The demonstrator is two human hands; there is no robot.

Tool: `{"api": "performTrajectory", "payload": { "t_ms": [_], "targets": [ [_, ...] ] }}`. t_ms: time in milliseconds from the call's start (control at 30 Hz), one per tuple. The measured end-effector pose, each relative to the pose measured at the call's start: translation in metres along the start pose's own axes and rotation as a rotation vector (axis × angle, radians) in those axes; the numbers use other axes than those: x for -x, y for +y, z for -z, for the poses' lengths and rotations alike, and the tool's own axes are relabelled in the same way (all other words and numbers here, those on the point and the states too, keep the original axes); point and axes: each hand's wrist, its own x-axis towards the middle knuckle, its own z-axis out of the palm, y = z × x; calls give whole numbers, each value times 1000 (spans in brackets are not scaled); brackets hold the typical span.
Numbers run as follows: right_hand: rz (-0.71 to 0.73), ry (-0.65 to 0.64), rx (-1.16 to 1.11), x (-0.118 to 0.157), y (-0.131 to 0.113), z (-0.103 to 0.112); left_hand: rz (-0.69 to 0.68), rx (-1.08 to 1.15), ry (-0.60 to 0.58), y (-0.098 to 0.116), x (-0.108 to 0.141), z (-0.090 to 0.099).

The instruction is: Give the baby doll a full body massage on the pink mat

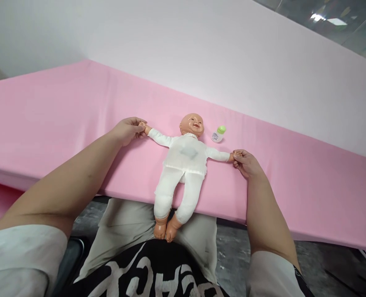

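Note:
A baby doll in white cloth lies on its back on the pink-covered table, its arms stretched out to both sides. Its head points to the far wall, and its bare feet hang over the near edge. My left hand pinches the doll's hand on the left side. On the other side my right hand is closed on the doll's other hand. Close to the doll's head, on its right, is a small clear bottle with a green cap; neither hand touches it.
The pink table cover runs wide to both sides, with a white wall behind it. A glass pane with reflections shows at the upper right. My lap is close under the near edge, and a dark chair stands at lower left.

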Motion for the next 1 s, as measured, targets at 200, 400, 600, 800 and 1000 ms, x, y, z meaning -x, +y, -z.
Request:
{"api": "performTrajectory", "payload": {
  "t_ms": [200, 400, 600, 800, 1000],
  "targets": [
    [21, 13, 61, -1, 1, -3, -44, -2, 10, -2, -1, 2],
    [30, 81, 87, -2, 3, -5, 0, -8, 47, 0, -1, -1],
    [23, 36, 15, -2, 4, 0, 32, 9, 42, -1, 0, 0],
    [-4, -28, 4, 0, 1, 3, -7, 4, -14, -1, 1, 2],
    [-10, -3, 73, 0, 0, -3, -22, -34, 13, 0, 1, 1]
  ]
}}
